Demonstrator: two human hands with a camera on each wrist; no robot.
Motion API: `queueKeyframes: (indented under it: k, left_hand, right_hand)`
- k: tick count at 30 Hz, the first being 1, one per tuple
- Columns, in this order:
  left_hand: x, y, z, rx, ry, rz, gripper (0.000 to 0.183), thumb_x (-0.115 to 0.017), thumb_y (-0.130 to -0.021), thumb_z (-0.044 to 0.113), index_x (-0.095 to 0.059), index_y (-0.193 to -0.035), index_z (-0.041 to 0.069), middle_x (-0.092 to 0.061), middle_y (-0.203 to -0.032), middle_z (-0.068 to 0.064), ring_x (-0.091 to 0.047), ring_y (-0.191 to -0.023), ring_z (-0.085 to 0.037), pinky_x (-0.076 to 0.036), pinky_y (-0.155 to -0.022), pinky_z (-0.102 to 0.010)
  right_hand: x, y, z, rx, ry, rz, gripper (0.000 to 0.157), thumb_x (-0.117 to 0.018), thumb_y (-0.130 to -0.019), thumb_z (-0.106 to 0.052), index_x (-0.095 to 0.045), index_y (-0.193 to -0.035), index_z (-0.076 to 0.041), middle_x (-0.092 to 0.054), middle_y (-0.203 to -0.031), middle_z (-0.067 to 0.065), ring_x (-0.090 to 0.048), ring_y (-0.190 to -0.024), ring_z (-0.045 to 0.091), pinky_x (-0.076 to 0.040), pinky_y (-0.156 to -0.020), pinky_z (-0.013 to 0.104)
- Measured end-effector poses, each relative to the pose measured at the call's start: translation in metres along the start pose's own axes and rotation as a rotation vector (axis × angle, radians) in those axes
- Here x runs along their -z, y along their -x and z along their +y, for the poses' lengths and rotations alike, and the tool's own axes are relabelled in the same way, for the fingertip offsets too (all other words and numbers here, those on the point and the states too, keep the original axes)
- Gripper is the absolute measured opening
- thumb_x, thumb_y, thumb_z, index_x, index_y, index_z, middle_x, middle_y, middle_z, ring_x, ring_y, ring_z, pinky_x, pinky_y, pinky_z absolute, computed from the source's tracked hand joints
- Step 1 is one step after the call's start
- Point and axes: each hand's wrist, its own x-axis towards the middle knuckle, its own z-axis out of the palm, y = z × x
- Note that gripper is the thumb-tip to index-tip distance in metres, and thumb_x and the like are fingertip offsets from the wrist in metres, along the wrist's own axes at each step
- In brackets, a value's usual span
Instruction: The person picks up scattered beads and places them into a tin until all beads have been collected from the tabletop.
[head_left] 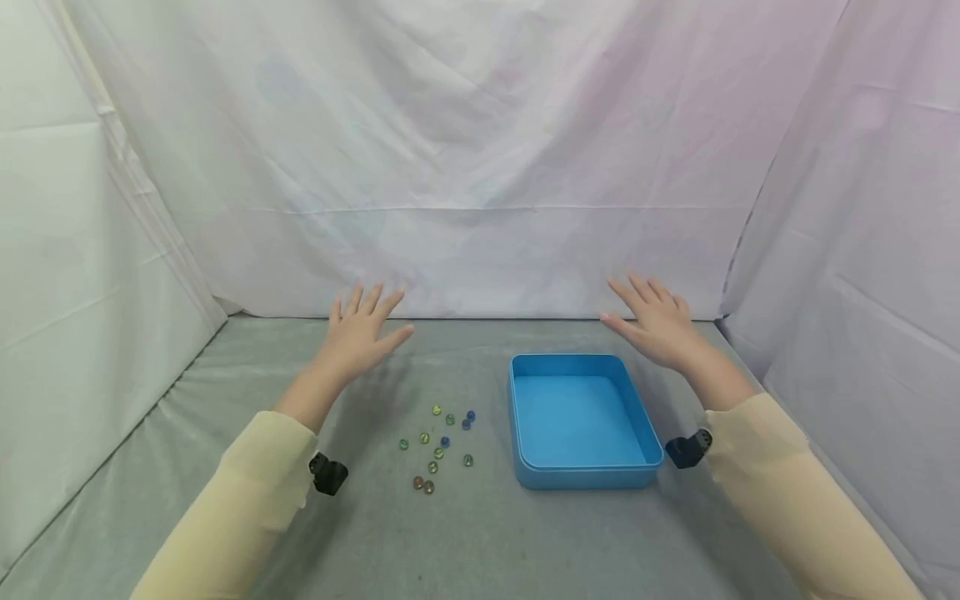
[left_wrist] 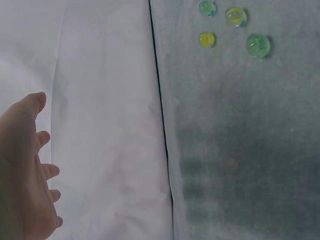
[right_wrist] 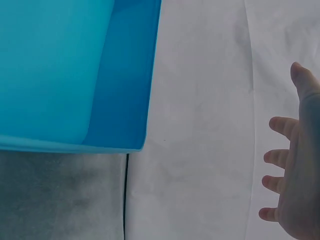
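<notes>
My left hand (head_left: 356, 337) hovers over the far left part of the table, fingers spread, holding nothing. On the other side my right hand (head_left: 656, 325) is raised with its fingers spread too, just beyond the far right corner of a blue square box (head_left: 581, 479). The box has no lid on and its floor is bare. Between the left forearm and the box lie several glass marbles (head_left: 438, 453) in green, yellow, blue and brownish tones. A green marble (left_wrist: 258, 45) and a yellow marble (left_wrist: 207, 39) appear in the left wrist view, away from the left hand.
A grey cloth covers the table (head_left: 480, 542). White curtains (head_left: 480, 167) close off the back and both sides. A small black camera (head_left: 328, 474) sits on the left wrist, another black camera (head_left: 688, 448) on the right, close to the box's right side.
</notes>
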Motion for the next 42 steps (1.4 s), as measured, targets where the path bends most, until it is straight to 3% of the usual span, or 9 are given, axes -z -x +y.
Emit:
queueKeyframes:
  k: [9,23,31,37,42]
  left_hand:
    - [-0.012,0.019,0.002,-0.046,0.1,0.028,0.071,-0.045,-0.097,0.052,-0.023,-0.153,0.015,-0.006,-0.158,-0.015,0.004,-0.142,-0.038,0.007,-0.106,-0.06]
    - [-0.03,0.045,-0.001,-0.114,0.293,0.062,0.065,-0.049,-0.098,0.043,-0.029,-0.151,0.011,-0.017,-0.156,-0.015,-0.006,-0.143,-0.037,0.001,-0.107,-0.06]
    - [-0.043,0.057,-0.003,-0.105,0.383,0.029,0.064,-0.051,-0.098,0.041,-0.03,-0.15,0.011,-0.021,-0.155,-0.016,-0.011,-0.142,-0.037,-0.004,-0.106,-0.062]
    - [-0.053,0.064,-0.008,-0.122,0.468,0.015,0.064,-0.055,-0.097,0.036,-0.03,-0.15,0.011,-0.025,-0.153,-0.017,-0.019,-0.14,-0.038,-0.013,-0.106,-0.06]
    - [-0.058,0.071,-0.009,-0.086,0.544,-0.024,0.065,-0.057,-0.097,0.035,-0.028,-0.151,0.016,-0.026,-0.154,-0.014,-0.021,-0.14,-0.035,-0.016,-0.107,-0.057]
  right_hand:
    - [-0.012,0.025,0.009,0.023,-0.055,0.043,0.071,-0.042,-0.098,-0.052,-0.023,-0.152,-0.009,-0.011,-0.155,0.025,-0.005,-0.139,0.048,-0.001,-0.102,0.068]
    - [-0.035,0.056,0.025,0.008,-0.245,0.055,0.066,-0.042,-0.101,-0.044,-0.024,-0.151,-0.005,-0.015,-0.153,0.027,-0.012,-0.137,0.05,-0.006,-0.1,0.07]
    - [-0.049,0.07,0.034,0.018,-0.408,0.087,0.058,-0.045,-0.102,-0.032,-0.029,-0.149,-0.002,-0.022,-0.151,0.027,-0.016,-0.137,0.047,-0.015,-0.101,0.067]
    - [-0.061,0.079,0.04,0.005,-0.47,0.101,0.056,-0.044,-0.103,-0.032,-0.029,-0.149,-0.004,-0.026,-0.15,0.026,-0.021,-0.136,0.047,-0.02,-0.099,0.068]
    - [-0.069,0.086,0.042,-0.029,-0.499,0.101,0.055,-0.043,-0.103,-0.032,-0.03,-0.149,-0.004,-0.028,-0.149,0.026,-0.026,-0.133,0.048,-0.025,-0.097,0.068]
